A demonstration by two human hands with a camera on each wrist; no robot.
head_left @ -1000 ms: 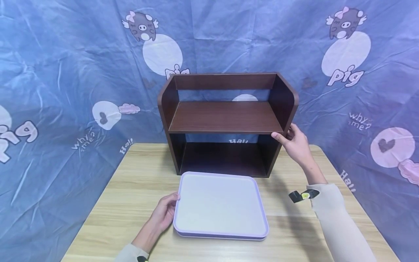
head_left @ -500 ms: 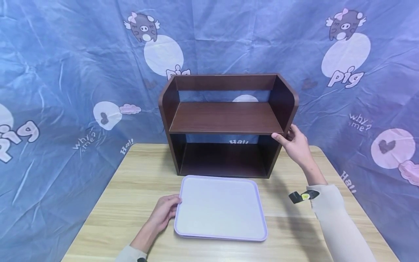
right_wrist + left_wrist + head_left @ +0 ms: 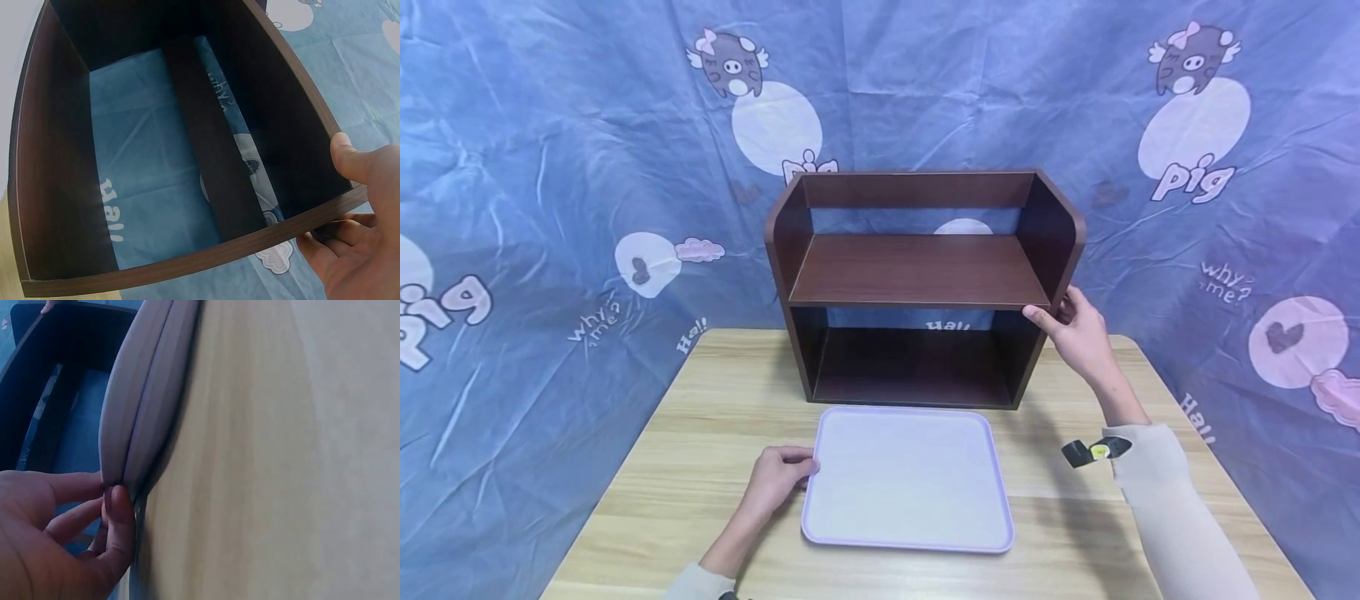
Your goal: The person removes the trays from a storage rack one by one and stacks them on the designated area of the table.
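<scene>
A pale lilac tray (image 3: pixel 910 479) with a raised rim lies flat on the table in front of the shelf. From the left wrist view, its edge shows as two stacked layers, like two trays (image 3: pixel 147 400) nested together. My left hand (image 3: pixel 778 482) pinches the tray's left edge between thumb and fingers. The dark brown two-tier desktop shelf (image 3: pixel 917 271) stands behind the tray. My right hand (image 3: pixel 1078 329) grips the shelf's right side, the thumb on the front edge by the middle board and the fingers (image 3: pixel 344 240) round the outer face.
Light wood-grain table (image 3: pixel 700 433) lies under everything. A blue cloth (image 3: pixel 587 125) printed with pigs hangs close behind the shelf and along both sides. Black straps are on both wrists.
The top tray has come down and a little towards me, away from the shelf's front. My left hand's fingers have shifted on its edge. My right hand stays on the shelf.
</scene>
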